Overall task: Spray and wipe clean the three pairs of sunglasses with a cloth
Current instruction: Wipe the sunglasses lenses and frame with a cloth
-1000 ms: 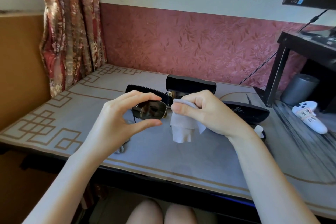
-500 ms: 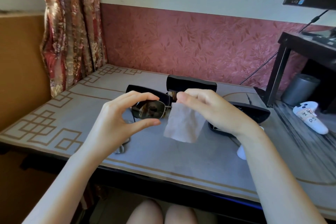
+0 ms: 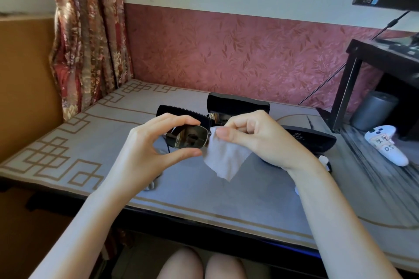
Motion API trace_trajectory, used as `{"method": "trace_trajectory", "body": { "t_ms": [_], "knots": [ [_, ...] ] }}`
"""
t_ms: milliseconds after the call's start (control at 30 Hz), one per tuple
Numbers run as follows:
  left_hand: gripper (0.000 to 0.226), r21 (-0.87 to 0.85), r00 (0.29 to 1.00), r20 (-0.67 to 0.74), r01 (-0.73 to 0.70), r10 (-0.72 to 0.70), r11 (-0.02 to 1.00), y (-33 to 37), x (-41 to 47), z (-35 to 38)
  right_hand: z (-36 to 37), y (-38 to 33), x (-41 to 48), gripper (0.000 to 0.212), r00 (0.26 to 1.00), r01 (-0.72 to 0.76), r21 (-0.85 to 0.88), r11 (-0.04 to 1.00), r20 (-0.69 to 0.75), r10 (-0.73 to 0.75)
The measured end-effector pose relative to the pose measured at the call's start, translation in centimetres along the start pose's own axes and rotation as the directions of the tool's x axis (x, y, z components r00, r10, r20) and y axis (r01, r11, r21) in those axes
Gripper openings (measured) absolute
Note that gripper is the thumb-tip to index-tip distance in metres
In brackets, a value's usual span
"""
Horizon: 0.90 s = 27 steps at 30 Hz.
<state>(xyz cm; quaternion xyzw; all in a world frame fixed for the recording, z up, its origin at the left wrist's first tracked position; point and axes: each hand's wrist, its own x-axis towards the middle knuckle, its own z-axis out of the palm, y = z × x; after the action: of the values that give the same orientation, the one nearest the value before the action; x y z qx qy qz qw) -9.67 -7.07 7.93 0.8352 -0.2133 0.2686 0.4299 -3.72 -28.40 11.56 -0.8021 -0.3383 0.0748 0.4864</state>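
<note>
Spreading across the lower half of the frame lay a grey table [image 3: 68,133] with a tan fret-pattern border, and a red-and-gold floral curtain [image 3: 90,29] hung at the upper left. A black side stand [image 3: 347,88] rose at the right edge. Three black glasses cases sat at mid-frame: an open hinged case [image 3: 238,103] standing behind the hands, a flat case [image 3: 172,111] to its left, and a closed oval case [image 3: 313,139] to its right.

The left hand [image 3: 140,154] held a pair of dark-lensed, thin metal-framed sunglasses [image 3: 187,139] above the table at centre frame, its index finger on top of one lens rim and its thumb beneath. The right hand [image 3: 260,140], just beside it and not touching it, pinched a pale grey wiping cloth [image 3: 224,161] between thumb and index finger. The cloth's top corner met the right edge of that lens and the rest hung loose. A white game controller [image 3: 385,145] lay at the far right.
</note>
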Motion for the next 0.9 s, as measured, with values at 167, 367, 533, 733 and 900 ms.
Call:
{"method": "trace_trajectory", "body": {
  "t_ms": [167,367,533,733,900],
  "knots": [
    [0.044,0.004,1.000,-0.006,0.006,-0.006,1.000,0.1,0.1,-0.2,-0.3,0.1,-0.3,0.029,1.000,-0.008,0.070,0.998,0.013,0.007],
    [0.047,-0.010,0.997,-0.063,0.037,-0.038,0.999,0.1,0.0,-0.5,-1.6,1.2,-1.3,0.023,1.000,-0.011,0.162,0.987,-0.001,0.011],
    [0.044,-0.024,0.996,-0.076,0.044,-0.046,0.999,0.1,-0.1,-0.4,-2.0,2.0,-1.9,0.011,0.999,-0.044,0.226,0.973,0.041,0.036],
    [0.043,-0.034,0.997,-0.063,0.033,-0.035,0.999,0.0,-0.3,-0.5,-2.0,1.6,-2.0,0.020,0.994,-0.091,0.246,0.965,0.082,0.072],
    [0.041,-0.008,0.999,-0.042,0.005,-0.005,1.000,-0.1,-0.2,-0.1,-0.7,0.3,-1.6,0.020,0.997,-0.067,0.093,0.993,-0.030,0.070]
  ]
}}
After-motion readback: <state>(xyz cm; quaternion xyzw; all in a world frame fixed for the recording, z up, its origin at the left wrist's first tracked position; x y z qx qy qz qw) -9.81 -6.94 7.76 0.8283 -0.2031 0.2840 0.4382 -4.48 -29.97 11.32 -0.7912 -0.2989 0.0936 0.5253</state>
